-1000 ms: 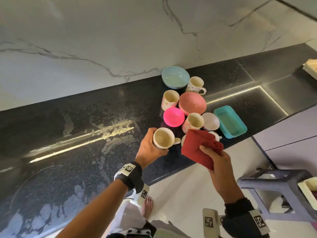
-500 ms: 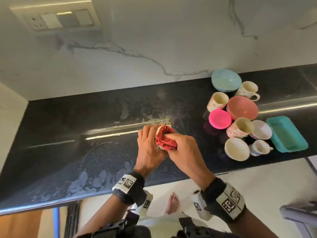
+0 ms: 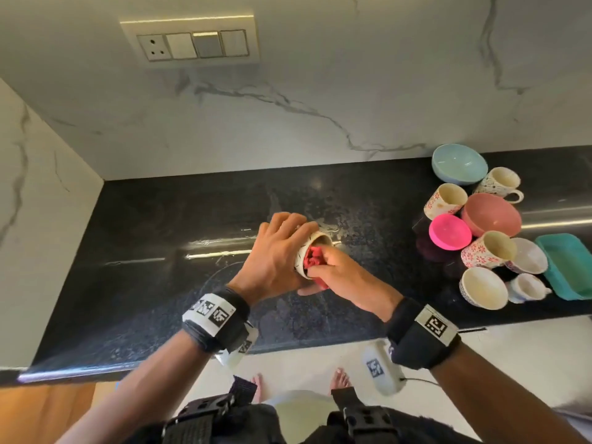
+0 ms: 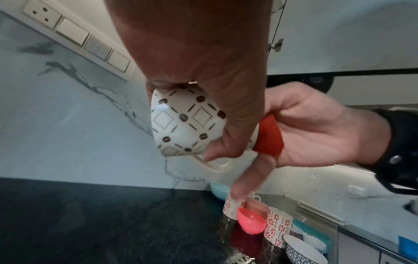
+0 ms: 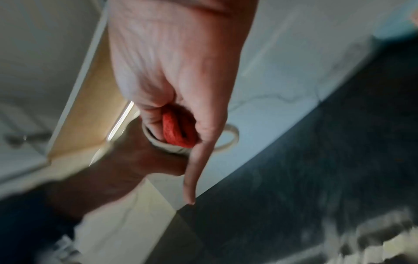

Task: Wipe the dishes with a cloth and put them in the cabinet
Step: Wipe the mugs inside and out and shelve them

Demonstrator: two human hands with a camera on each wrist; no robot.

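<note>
Gripping patterned cup (image 3: pixel 308 248) in left hand (image 3: pixel 278 251), right hand (image 3: pixel 339 270) apparently pinching red cloth (image 3: pixel 313 260) inside, bare counter (image 3: pixel 166 238) leftward

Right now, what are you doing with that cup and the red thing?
The left hand holds a patterned cup above the black counter, tipped sideways. The right hand pushes a red cloth into it, wiping the inside. More cups and bowls, like the pink bowl, wait at the right.
</note>
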